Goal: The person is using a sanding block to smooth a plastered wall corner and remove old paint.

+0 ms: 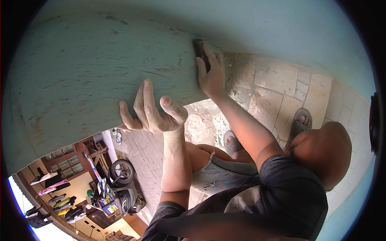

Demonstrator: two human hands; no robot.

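Note:
A green-painted door or panel [90, 66], scratched and scuffed all over, fills the upper left. My right hand [212, 75] is shut on a dark block [201, 52], probably a sanding block, which lies against the panel near its right end. Pale dust covers my left hand [153, 111], which is palm up at the panel's lower edge, its fingers apart and holding nothing. Whether the back of that hand touches the edge cannot be told.
A pale blue wall [301, 33] curves along the top and right. Stone floor tiles [274, 78] lie beneath my sandalled feet. A parked motorcycle [126, 192], hanging clothes [57, 192] and a wooden rack [98, 150] are at the lower left.

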